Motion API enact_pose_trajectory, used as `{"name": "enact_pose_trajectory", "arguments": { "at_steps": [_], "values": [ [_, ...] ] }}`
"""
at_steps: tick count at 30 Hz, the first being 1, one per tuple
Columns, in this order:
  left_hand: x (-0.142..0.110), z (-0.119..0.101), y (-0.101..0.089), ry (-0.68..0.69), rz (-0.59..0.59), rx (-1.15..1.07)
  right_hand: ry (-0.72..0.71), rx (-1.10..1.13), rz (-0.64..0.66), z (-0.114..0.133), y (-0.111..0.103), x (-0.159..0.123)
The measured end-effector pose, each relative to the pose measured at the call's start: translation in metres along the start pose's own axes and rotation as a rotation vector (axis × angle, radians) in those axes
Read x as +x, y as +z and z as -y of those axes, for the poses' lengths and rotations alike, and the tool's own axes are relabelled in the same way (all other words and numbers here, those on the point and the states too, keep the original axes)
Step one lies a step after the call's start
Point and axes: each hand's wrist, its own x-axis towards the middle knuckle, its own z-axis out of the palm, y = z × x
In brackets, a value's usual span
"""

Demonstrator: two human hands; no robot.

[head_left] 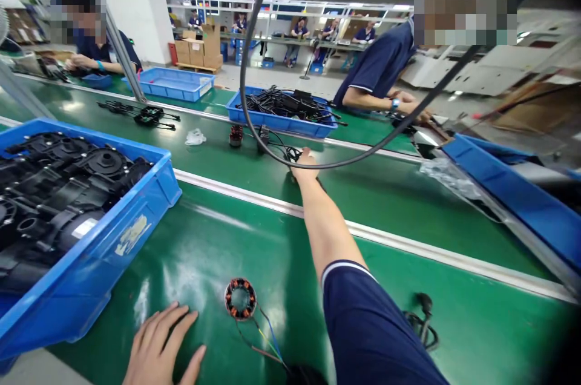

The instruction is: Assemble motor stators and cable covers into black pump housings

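My left hand lies flat and open on the green belt, fingers spread, just left of a copper-wound stator ring with coloured wires trailing toward me. My right arm stretches far across the belt. My right hand is closed down over a small black wired part on the far lane; its fingers are hidden behind the knuckles. Another black wired part and a dark round coil lie just beyond it.
A blue bin of black plastic housings stands at my left. A blue tray of black cables sits across the belt, where a person in a navy shirt works. A black cable hangs overhead. A black plug cord lies at right.
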Motion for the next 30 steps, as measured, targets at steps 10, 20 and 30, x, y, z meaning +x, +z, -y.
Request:
{"name": "enact_pose_trajectory", "arguments": {
  "at_steps": [10, 20, 30],
  "values": [
    [0.001, -0.010, -0.011, -0.082, 0.049, -0.115, -0.343, 0.160, -0.387, -0.002, -0.102, -0.049],
    [-0.008, -0.010, -0.011, -0.103, 0.066, -0.158, -0.395, 0.113, -0.460, -0.073, -0.157, -0.144],
    [-0.008, -0.012, -0.008, -0.066, 0.063, -0.148, -0.357, -0.096, -0.155, -0.207, -0.168, -0.160]
  ]
}}
